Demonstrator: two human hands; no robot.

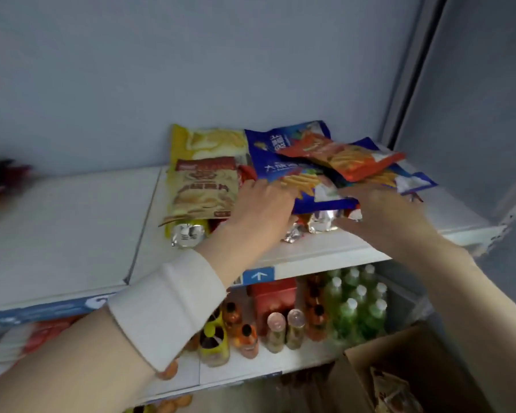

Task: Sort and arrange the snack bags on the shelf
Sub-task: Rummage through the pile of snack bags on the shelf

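Observation:
A heap of snack bags lies on the white upper shelf [355, 248]. At its left a tan chip bag [204, 189] lies over a yellow chip bag [212, 141]. To the right, blue bags [274, 162] carry an orange-red bag [346, 156] on top. My left hand [261, 207] rests at the left edge of the blue bags, fingers curled onto them. My right hand [379, 207] lies on their near right edge, fingertips hidden among silver bag ends [325, 222].
The left part of the shelf [57, 228] is bare, with dark blurred packets [3, 177] at the far left. Below stand green bottles [355, 308], orange and yellow bottles [221, 338] and a red box [273, 299]. A cardboard box [399, 374] sits bottom right. A metal upright [414, 70] bounds the right.

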